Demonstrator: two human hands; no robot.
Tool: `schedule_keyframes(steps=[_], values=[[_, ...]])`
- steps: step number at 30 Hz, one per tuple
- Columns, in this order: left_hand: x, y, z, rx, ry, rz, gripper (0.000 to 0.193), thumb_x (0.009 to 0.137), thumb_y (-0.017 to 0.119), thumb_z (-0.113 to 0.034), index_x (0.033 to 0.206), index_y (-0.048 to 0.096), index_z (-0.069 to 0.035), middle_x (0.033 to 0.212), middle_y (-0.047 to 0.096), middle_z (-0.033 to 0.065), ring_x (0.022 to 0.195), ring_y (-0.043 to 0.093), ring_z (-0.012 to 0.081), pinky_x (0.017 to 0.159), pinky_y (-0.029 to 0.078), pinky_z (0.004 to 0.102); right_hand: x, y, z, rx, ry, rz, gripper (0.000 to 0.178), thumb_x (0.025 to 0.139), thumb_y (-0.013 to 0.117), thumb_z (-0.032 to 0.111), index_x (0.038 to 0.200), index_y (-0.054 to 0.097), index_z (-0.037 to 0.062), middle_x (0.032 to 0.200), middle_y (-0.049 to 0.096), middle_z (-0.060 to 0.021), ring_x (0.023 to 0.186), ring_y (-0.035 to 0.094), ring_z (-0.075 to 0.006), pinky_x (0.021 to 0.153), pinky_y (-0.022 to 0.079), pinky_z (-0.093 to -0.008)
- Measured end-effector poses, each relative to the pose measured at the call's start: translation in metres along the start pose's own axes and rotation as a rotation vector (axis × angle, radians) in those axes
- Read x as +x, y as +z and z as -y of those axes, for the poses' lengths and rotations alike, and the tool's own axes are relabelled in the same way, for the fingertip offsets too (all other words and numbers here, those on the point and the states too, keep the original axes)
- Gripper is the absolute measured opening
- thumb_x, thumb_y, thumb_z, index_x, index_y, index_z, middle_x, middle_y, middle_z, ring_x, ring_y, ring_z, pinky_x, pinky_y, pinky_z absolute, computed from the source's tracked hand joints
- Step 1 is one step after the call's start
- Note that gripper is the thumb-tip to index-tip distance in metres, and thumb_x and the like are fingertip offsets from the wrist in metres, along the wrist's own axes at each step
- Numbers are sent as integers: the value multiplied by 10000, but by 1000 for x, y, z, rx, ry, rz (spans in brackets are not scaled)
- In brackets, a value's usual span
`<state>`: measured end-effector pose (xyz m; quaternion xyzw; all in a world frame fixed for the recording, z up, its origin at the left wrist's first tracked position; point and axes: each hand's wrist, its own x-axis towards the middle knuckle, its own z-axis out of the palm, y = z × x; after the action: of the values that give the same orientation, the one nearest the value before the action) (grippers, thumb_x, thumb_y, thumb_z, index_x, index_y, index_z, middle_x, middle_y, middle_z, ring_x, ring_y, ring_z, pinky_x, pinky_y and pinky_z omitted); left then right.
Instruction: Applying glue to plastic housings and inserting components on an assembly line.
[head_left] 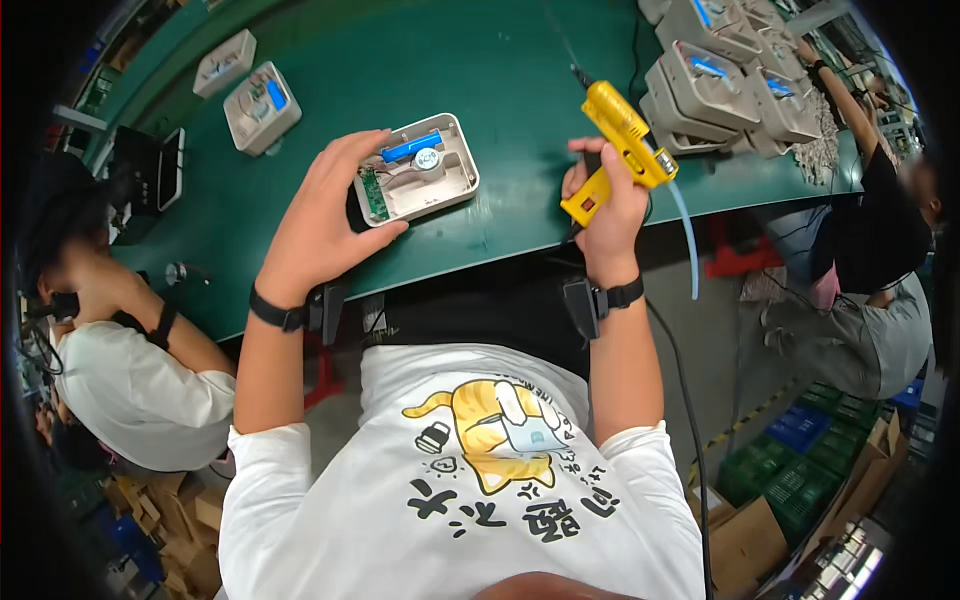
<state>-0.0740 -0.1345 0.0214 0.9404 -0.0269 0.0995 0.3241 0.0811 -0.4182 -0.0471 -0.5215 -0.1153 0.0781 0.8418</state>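
Note:
My left hand (325, 205) grips the left end of a white plastic housing (447, 206), its thumb along the near edge and its fingers at the far edge. The housing lies open side up on the table. Inside it are a blue cylindrical battery (411, 148), a small round white part (427, 159) with thin wires, and a green circuit board (375, 195) at the left end. My right hand (612, 210) is wrapped around the handle of a yellow hot glue gun (618, 118). The gun's nozzle points up and away, apart from the housing. A pale blue glue stick (688, 240) trails from its back.
Two similar housings (262, 108) stand at the far left of the green table (520, 60). Stacked housings (705, 85) with blue batteries fill the far right. A black cable (690, 420) hangs beside my right arm. Other people sit left and right; crates (800, 450) stand on the floor.

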Motion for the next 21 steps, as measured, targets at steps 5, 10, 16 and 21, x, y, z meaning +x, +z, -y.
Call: schedule_keyframes(steps=[5, 10, 16, 21], values=[[-42, 36, 3, 0, -71, -173, 842, 770, 894, -164, 1521, 521, -100, 1573, 464, 194, 1414, 509, 425, 1157, 457, 494, 8, 6, -5, -29, 5, -29, 286, 1075, 558, 248, 1091, 634, -26, 1033, 702, -160, 650, 554, -150, 595, 479, -346], [-44, 46, 13, 70, -10, -253, 828, 758, 900, -172, 1502, 543, -108, 1580, 452, 191, 1403, 520, 431, 1131, 478, 500, 14, -2, -5, -45, 24, -8, 299, 1077, 524, 258, 1101, 627, -21, 1099, 700, -187, 674, 546, -156, 613, 464, -344], [-69, 57, -14, 166, 188, -547, 586, 761, 849, -143, 1306, 637, -111, 1352, 654, 140, 1170, 659, 346, 940, 552, 419, 14, -5, -3, -87, 9, 31, 274, 1061, 527, 229, 1142, 617, -17, 1140, 699, -187, 706, 549, -156, 648, 467, -339], [-95, 112, -51, -141, 410, 106, 312, 792, 813, -188, 1058, 681, -90, 1083, 720, 101, 820, 687, 321, 724, 544, 420, 12, 7, 3, -121, 12, 45, 244, 1049, 534, 198, 1149, 609, -11, 1136, 702, -189, 698, 554, -159, 645, 478, -343]])
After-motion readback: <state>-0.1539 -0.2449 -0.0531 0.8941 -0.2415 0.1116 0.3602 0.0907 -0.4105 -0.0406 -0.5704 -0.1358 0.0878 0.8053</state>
